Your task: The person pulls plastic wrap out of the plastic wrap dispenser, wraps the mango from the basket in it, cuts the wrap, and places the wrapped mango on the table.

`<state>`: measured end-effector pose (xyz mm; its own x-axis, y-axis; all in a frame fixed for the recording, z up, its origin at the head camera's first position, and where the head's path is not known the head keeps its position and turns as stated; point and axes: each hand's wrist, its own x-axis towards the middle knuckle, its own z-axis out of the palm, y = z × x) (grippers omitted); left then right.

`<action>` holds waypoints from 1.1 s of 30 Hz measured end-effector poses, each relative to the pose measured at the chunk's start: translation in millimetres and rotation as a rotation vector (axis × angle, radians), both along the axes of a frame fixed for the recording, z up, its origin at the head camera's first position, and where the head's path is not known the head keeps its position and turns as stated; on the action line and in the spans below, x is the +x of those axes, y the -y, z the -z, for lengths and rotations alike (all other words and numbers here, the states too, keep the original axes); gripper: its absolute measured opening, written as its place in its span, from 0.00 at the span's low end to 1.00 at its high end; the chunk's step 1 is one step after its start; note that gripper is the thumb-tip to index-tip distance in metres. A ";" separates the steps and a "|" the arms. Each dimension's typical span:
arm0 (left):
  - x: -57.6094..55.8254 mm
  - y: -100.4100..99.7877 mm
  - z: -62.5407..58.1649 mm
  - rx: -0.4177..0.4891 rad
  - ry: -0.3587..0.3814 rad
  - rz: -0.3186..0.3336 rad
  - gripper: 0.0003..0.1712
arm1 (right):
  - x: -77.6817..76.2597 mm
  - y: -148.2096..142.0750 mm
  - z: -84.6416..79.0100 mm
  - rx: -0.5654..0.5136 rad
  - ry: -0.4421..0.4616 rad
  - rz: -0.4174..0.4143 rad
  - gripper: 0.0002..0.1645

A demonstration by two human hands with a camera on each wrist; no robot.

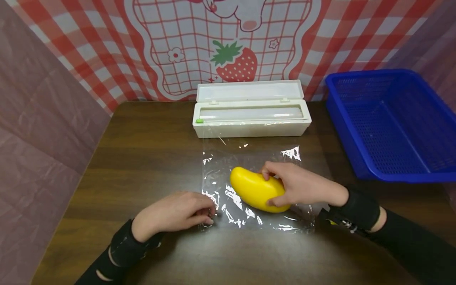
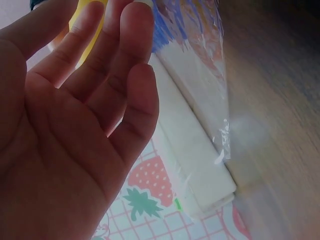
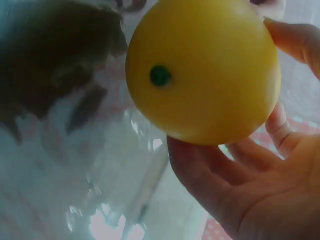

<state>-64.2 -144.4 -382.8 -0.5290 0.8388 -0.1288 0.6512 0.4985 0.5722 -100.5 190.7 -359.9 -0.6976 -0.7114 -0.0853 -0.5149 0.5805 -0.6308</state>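
Right hand [image 1: 295,184], right of center in the head view: grip clamped on yellow fruit [image 1: 249,188], thumb on near side, fingers on far side. Fruit lies at an angle near center frame, over clear film [image 1: 242,219]; can't tell if it touches. Right wrist view: fruit end-on, green dot [image 3: 160,75] on its end.

Left hand [image 1: 176,211], lower left of center: grip apart, fingers loosely bent, holds nothing, at film's left edge; contact unclear.

Film spreads on brown counter [image 1: 142,158], below white box [image 1: 253,130] at upper center. Box lid [image 1: 249,91] up, roll [image 1: 249,113] inside, green tab [image 1: 200,120] at left end. Blue basket [image 1: 402,178] at right edge. Checked cloth [image 1: 117,51] across top.
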 end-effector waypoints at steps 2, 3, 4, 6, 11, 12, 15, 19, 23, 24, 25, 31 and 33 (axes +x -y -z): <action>0.4 1.0 0.2 0.000 -0.003 0.001 0.07 | 2.1 4.1 5.1 -0.014 0.064 -0.031 0.29; 0.6 1.5 0.3 -0.001 -0.003 0.002 0.08 | 3.2 5.8 7.2 -0.023 0.094 -0.046 0.29; 0.9 1.5 0.6 -0.004 0.000 0.001 0.08 | 4.4 6.8 9.5 -0.031 0.120 -0.060 0.29; 1.2 1.7 0.8 -0.017 0.016 -0.001 0.08 | 6.3 8.4 13.9 -0.037 0.159 -0.085 0.28; 2.9 2.0 1.8 -0.057 0.043 0.003 0.09 | 8.8 11.0 23.4 -0.047 0.189 -0.134 0.26; 3.3 2.0 2.3 -0.065 0.042 0.006 0.10 | 9.1 11.0 25.0 -0.051 0.180 -0.141 0.25; 4.1 1.9 4.7 -0.088 0.051 0.006 0.10 | 9.0 10.6 28.5 -0.065 0.139 -0.150 0.23; 4.7 1.4 7.6 -0.129 0.059 -0.003 0.11 | 9.8 9.4 31.4 -0.087 0.059 -0.183 0.22; 4.8 -0.2 10.6 -0.171 0.045 0.006 0.12 | 14.1 8.7 32.8 -0.063 -0.035 -0.223 0.22; 4.9 -0.7 11.5 -0.181 0.036 0.012 0.12 | 16.0 8.7 32.7 -0.041 -0.063 -0.226 0.23; 5.1 -1.3 12.2 -0.190 0.028 0.015 0.12 | 18.1 8.7 32.2 -0.018 -0.087 -0.223 0.24; 6.4 -4.4 16.2 -0.227 -0.033 0.037 0.12 | 29.5 11.3 28.6 0.083 -0.155 -0.189 0.38; 6.9 -4.8 17.1 -0.225 -0.032 0.042 0.13 | 32.2 12.4 27.8 0.089 -0.154 -0.181 0.38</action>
<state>-57.3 -139.7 -399.9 -0.5012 0.8121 -0.2987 0.6899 0.5834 0.4286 -68.3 178.4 -387.7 -0.5691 -0.8204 -0.0551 -0.7018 0.5195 -0.4874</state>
